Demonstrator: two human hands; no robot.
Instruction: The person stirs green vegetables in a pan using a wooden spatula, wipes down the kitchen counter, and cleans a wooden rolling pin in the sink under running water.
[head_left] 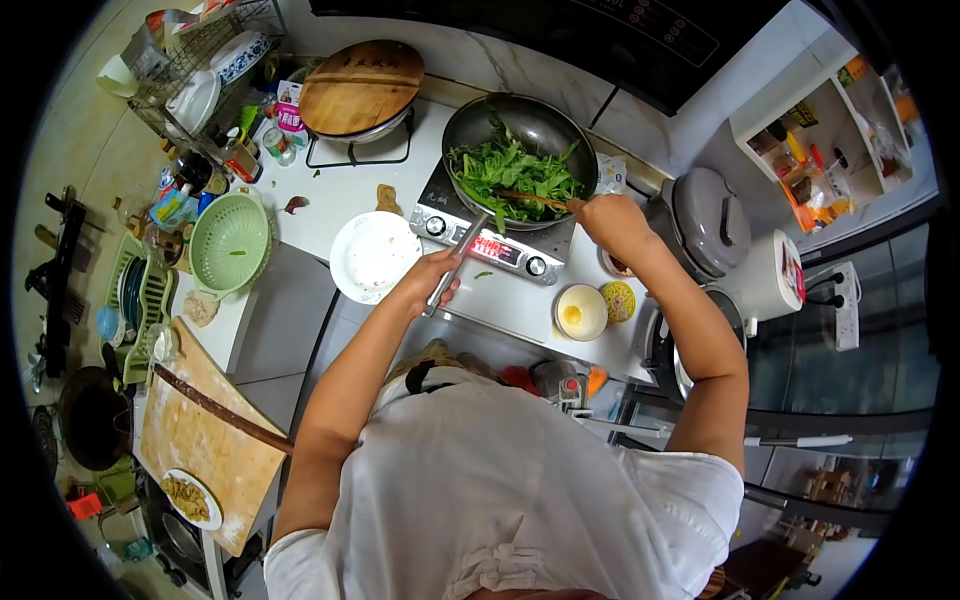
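My left hand (pixel 428 284) is wrapped around the metal handle (pixel 462 252) of a dark wok (pixel 560 122). Leafy greens (pixel 512 172) are heaped in the wok, which stands on an induction cooker (pixel 548 240) with a lit red display. In my closed right hand (pixel 612 226) are thin brown sticks that look like wooden chopsticks (pixel 532 198), their far ends among the greens. A white plate (pixel 376 258) with a few scraps lies left of my left hand. Below my right hand stands a small bowl (pixel 581 312) with something yellow in it, beside a round yellow tin (pixel 618 301).
A pot with a wooden lid (pixel 362 88) stands on the back left burner. A green colander (pixel 230 243) and several bottles line the left counter. At lower left are a floured board (pixel 215 420) and a rolling pin (pixel 222 408). A grey cooker (pixel 700 222) stands at right.
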